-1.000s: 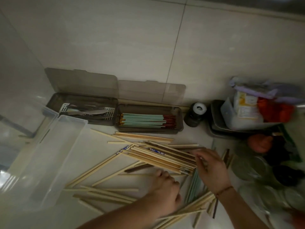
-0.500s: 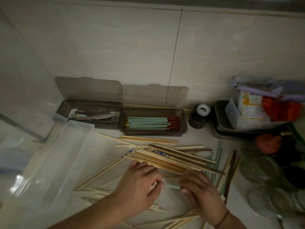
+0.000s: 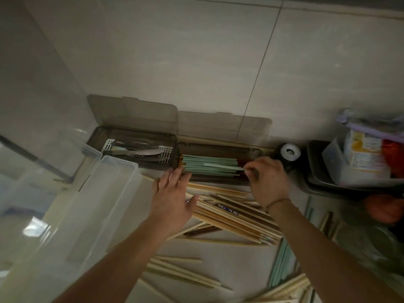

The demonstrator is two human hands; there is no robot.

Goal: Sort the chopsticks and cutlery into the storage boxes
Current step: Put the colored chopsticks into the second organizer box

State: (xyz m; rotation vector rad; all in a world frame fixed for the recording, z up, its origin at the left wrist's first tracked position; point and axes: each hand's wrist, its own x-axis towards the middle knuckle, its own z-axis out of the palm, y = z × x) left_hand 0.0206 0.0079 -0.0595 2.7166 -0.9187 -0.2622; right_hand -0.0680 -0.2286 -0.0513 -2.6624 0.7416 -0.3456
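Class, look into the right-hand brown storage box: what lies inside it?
The right-hand brown box holds green chopsticks lying lengthwise. The right hand pinches one pale chopstick above them and hides that end of the box.

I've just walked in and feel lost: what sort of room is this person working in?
Probably a home kitchen counter. It backs onto a tiled wall, with a storage box of green chopsticks, another of metal cutlery, and loose wooden chopsticks spread on the surface.
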